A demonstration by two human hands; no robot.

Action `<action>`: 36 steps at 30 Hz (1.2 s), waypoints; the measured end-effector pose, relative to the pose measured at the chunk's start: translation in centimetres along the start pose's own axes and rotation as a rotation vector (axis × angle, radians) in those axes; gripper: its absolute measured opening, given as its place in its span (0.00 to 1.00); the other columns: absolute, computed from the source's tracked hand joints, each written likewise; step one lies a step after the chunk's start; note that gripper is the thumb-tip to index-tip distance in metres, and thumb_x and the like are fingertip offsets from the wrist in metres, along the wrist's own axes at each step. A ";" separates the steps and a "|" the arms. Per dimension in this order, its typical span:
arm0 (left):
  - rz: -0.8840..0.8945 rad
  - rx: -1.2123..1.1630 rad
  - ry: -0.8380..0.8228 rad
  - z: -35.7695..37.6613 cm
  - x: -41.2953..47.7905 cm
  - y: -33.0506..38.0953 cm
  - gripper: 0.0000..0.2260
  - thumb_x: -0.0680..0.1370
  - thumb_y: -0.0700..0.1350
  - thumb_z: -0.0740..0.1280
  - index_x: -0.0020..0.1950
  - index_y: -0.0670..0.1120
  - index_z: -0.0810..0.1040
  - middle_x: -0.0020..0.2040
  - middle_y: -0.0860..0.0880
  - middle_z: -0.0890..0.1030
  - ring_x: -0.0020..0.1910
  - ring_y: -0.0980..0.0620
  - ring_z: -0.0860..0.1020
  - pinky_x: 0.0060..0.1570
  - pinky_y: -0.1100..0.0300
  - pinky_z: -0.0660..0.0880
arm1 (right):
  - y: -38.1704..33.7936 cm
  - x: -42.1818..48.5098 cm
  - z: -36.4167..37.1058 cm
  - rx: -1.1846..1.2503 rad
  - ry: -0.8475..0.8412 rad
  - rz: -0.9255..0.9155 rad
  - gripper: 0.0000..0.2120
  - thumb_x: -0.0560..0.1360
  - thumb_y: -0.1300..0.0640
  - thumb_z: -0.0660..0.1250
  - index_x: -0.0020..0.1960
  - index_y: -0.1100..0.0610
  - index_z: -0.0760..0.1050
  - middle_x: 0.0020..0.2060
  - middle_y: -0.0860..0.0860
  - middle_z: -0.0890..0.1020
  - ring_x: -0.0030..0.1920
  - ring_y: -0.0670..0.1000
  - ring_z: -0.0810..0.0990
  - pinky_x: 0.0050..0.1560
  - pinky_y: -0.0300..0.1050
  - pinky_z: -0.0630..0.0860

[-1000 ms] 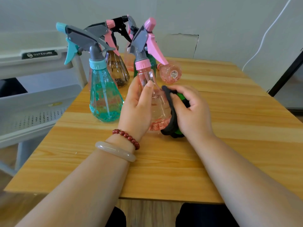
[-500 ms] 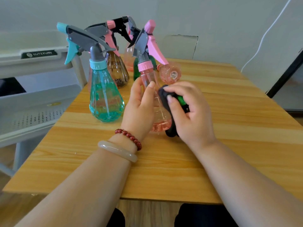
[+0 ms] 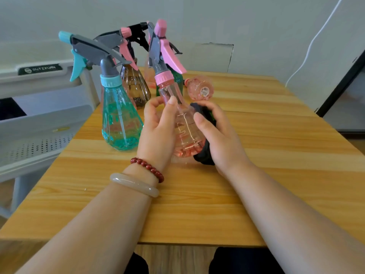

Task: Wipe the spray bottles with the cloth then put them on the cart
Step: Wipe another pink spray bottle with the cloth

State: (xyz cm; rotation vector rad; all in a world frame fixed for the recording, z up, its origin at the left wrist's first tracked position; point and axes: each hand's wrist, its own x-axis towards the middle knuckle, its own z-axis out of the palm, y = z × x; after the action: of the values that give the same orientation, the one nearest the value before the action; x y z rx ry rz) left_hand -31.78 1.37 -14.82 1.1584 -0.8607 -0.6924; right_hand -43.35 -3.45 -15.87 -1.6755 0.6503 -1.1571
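A pink spray bottle (image 3: 185,129) with a pink-and-grey trigger head is tilted just above the wooden table (image 3: 256,175). My left hand (image 3: 158,127) grips its body from the left. My right hand (image 3: 219,135) holds a dark cloth (image 3: 205,155) with a bit of green pressed against the bottle's right side. A teal bottle (image 3: 120,123) stands to the left. Behind it are a brown bottle (image 3: 136,86), a green one (image 3: 177,78) mostly hidden, and a pink bottle (image 3: 200,89) lying on its side.
A grey cart (image 3: 45,119) with a perforated shelf stands against the table's left edge. A white wall and a white cable (image 3: 308,50) are behind. A dark door frame (image 3: 339,82) is at the right.
The pink bottle has been lifted and tilted. My right hand with the cloth has slid up and then back down along the bottle's right side.
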 end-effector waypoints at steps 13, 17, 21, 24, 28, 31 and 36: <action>0.014 0.048 -0.114 0.5 0.1 -0.8 0.27 0.74 0.56 0.70 0.70 0.47 0.72 0.55 0.53 0.83 0.48 0.67 0.80 0.48 0.70 0.76 | 0.4 0.3 0.2 -0.029 0.288 0.073 0.16 0.73 0.37 0.63 0.56 0.41 0.77 0.54 0.47 0.83 0.57 0.50 0.81 0.62 0.60 0.75; 0.036 0.136 -0.150 0.9 -0.3 -0.4 0.15 0.84 0.53 0.57 0.68 0.51 0.73 0.55 0.60 0.80 0.48 0.72 0.77 0.44 0.78 0.71 | -0.2 -0.3 0.2 -0.260 0.217 -0.125 0.16 0.81 0.49 0.59 0.67 0.51 0.72 0.61 0.40 0.77 0.64 0.37 0.73 0.66 0.37 0.69; 0.060 0.091 -0.163 0.8 -0.8 0.1 0.15 0.84 0.51 0.57 0.67 0.51 0.76 0.54 0.58 0.82 0.49 0.69 0.79 0.44 0.76 0.73 | -0.4 -0.6 0.3 -0.456 0.116 -0.468 0.15 0.82 0.62 0.59 0.67 0.60 0.74 0.67 0.51 0.74 0.71 0.45 0.69 0.71 0.37 0.63; 0.060 0.044 -0.151 0.5 -0.9 0.2 0.14 0.84 0.48 0.58 0.65 0.48 0.78 0.53 0.53 0.84 0.49 0.64 0.82 0.42 0.72 0.75 | -0.3 -0.4 0.2 -0.432 0.149 -0.467 0.15 0.82 0.61 0.58 0.67 0.59 0.75 0.68 0.51 0.74 0.71 0.45 0.70 0.71 0.38 0.65; 0.012 -0.030 -0.133 0.6 -0.9 0.3 0.14 0.84 0.49 0.58 0.64 0.47 0.78 0.53 0.49 0.85 0.51 0.54 0.84 0.47 0.60 0.81 | -0.1 -0.1 -0.3 -0.182 0.220 -0.126 0.15 0.83 0.57 0.58 0.67 0.54 0.76 0.65 0.46 0.78 0.67 0.43 0.74 0.70 0.47 0.70; 0.019 0.000 -0.105 0.6 -0.9 0.3 0.13 0.84 0.51 0.57 0.60 0.51 0.80 0.51 0.53 0.85 0.50 0.58 0.83 0.49 0.59 0.81 | -0.4 -1.0 -0.1 -0.383 0.144 -0.400 0.15 0.82 0.62 0.60 0.66 0.58 0.75 0.68 0.53 0.76 0.70 0.49 0.72 0.71 0.50 0.68; 0.008 -0.026 -0.093 0.5 -0.8 0.1 0.13 0.84 0.50 0.58 0.60 0.49 0.80 0.50 0.53 0.86 0.49 0.57 0.84 0.47 0.58 0.81 | 0.0 -0.4 0.2 -0.351 0.175 -0.401 0.14 0.81 0.61 0.60 0.64 0.57 0.77 0.64 0.47 0.78 0.67 0.45 0.74 0.67 0.45 0.71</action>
State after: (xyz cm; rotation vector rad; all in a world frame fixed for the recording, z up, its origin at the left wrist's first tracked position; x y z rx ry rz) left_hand -32.61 1.87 -14.80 1.1053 -0.9315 -0.7533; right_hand -43.29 -3.04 -16.05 -2.0827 0.6722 -1.5556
